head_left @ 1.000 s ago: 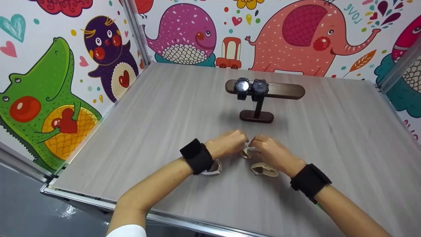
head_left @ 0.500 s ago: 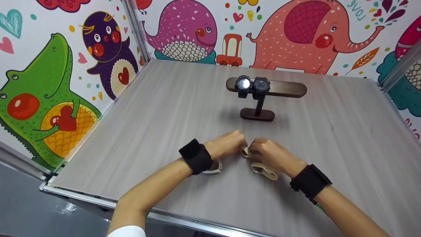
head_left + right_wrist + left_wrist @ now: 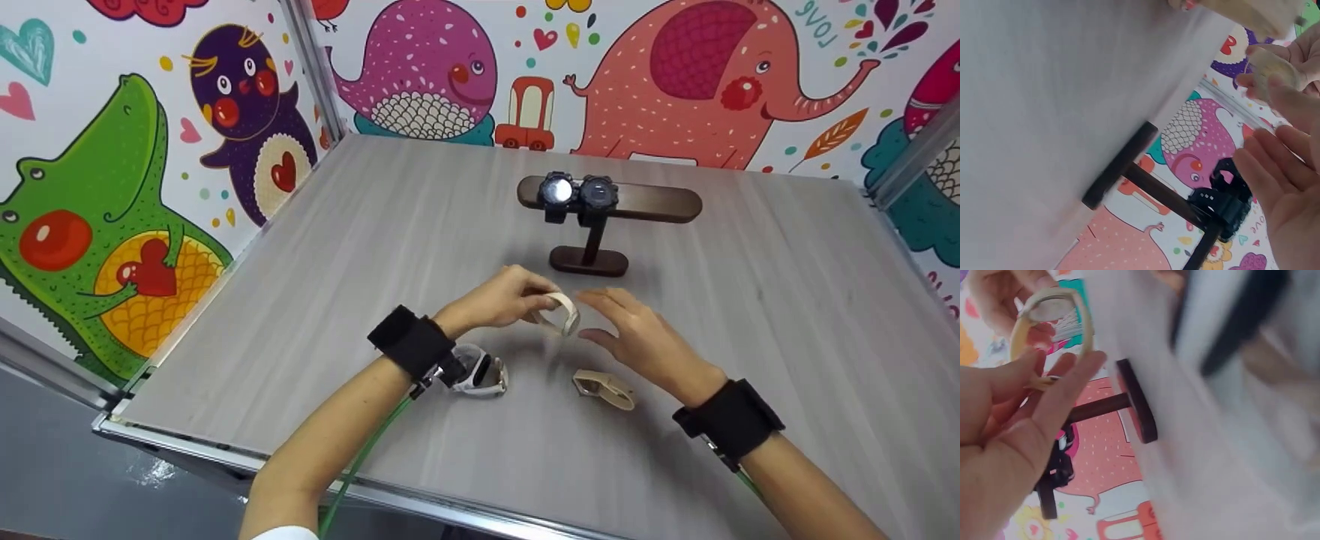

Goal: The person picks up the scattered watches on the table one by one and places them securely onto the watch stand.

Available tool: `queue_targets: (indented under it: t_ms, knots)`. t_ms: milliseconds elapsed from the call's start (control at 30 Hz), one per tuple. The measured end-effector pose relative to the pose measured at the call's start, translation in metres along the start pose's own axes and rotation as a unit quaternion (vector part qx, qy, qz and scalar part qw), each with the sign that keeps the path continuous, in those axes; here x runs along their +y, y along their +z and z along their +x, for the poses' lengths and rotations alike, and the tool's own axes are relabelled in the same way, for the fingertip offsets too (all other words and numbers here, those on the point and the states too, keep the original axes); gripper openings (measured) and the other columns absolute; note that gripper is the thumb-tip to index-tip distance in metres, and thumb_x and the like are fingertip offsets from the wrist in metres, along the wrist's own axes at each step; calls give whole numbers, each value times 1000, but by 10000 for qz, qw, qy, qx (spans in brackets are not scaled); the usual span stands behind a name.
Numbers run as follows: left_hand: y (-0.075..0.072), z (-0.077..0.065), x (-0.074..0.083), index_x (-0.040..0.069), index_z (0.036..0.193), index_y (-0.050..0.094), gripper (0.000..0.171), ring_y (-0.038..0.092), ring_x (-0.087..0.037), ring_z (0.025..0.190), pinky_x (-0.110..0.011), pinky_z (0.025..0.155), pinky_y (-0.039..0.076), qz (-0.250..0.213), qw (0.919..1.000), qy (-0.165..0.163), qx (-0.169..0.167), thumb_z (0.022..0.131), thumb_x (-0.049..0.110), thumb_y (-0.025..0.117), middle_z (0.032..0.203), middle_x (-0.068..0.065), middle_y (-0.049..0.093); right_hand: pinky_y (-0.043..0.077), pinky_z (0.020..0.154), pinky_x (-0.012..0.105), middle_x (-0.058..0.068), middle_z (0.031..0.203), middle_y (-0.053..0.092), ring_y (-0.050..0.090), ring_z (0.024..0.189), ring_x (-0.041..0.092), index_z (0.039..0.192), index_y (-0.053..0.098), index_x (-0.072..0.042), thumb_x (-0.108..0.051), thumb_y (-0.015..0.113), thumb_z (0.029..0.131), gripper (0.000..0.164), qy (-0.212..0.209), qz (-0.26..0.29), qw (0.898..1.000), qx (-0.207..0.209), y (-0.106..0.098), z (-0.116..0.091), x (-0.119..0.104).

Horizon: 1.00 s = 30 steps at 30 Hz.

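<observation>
In the head view my left hand point(image 3: 499, 301) pinches a cream-strapped watch point(image 3: 572, 321) by its strap, raised above the table. Its band forms a loop, seen also in the left wrist view as a cream ring point(image 3: 1088, 323). Just to the right, my right hand point(image 3: 645, 337) has its fingers extended and spread, close to the watch face; whether it touches is unclear. Below my left wrist lies a white watch point(image 3: 481, 391). Another beige watch point(image 3: 616, 394) lies on the table under my right hand, its strap curved round.
Farther back stands a dark brown watch stand point(image 3: 660, 204) on a small base point(image 3: 589, 261). Two black watches point(image 3: 556, 192) hang side by side on the left half of its bar. Cartoon-printed walls point(image 3: 420, 67) enclose the grey table point(image 3: 360, 225) at back and sides.
The cream watch has come up off the table in my left hand, which moved up and slightly left. My right hand has opened its fingers. More of the white watch now shows.
</observation>
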State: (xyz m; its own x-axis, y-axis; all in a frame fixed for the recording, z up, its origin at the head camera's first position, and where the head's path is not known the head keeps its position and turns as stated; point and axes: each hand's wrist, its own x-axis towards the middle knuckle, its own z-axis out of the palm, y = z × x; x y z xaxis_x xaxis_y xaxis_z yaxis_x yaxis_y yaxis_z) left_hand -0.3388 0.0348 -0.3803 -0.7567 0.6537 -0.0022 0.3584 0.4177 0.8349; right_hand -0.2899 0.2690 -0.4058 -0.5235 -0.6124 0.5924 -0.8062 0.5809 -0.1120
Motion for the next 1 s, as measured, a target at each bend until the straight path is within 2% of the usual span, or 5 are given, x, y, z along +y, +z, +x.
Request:
queue_targets:
  t_ms: [100, 267, 333, 767, 1000]
  knots:
    - [-4, -2, 2, -4, 126, 66, 29, 72, -34, 101, -38, 85, 62, -1129, 9933, -212, 157, 101, 5, 55, 120, -27, 69, 56, 95, 32, 15, 123, 65, 65, 113, 28, 130, 62, 2, -4, 88, 71, 64, -176, -175, 9989, 387, -6, 3, -2]
    - [-9, -7, 8, -4, 132, 61, 33, 64, -40, 121, -35, 87, 62, -1995, 9798, -41, 157, 103, 8, 52, 126, -25, 67, 40, 111, 12, 17, 131, 61, 61, 119, 30, 138, 56, 1, 1, 88, 69, 76, -314, 77, 9971, 688, -20, 10, -10]
    - [-10, -10, 10, -4, 133, 60, 34, 64, -38, 121, -36, 87, 62, -2128, 9770, 102, 43, 103, 9, 53, 127, -25, 66, 34, 114, 9, 18, 133, 61, 60, 122, 30, 139, 55, 1, 4, 87, 69, 77, -346, 330, 9962, 725, -25, 14, -15]
    - [-13, -22, 21, -7, 140, 53, 38, 70, -24, 110, -42, 94, 59, -2605, 9608, 713, -632, 104, 6, 50, 135, -28, 60, 41, 112, 15, 19, 132, 62, 58, 128, 23, 134, 61, 2, -1, 86, 74, 65, -754, 1045, 9892, 693, -46, 30, -40]
    - [-11, -25, 27, -6, 143, 48, 40, 68, -16, 106, -41, 96, 59, -2470, 9625, 801, -784, 104, 3, 47, 134, -29, 59, 42, 111, 15, 20, 123, 65, 62, 118, 29, 125, 65, 5, -1, 87, 72, 58, -942, 984, 9869, 863, -50, 33, -47]
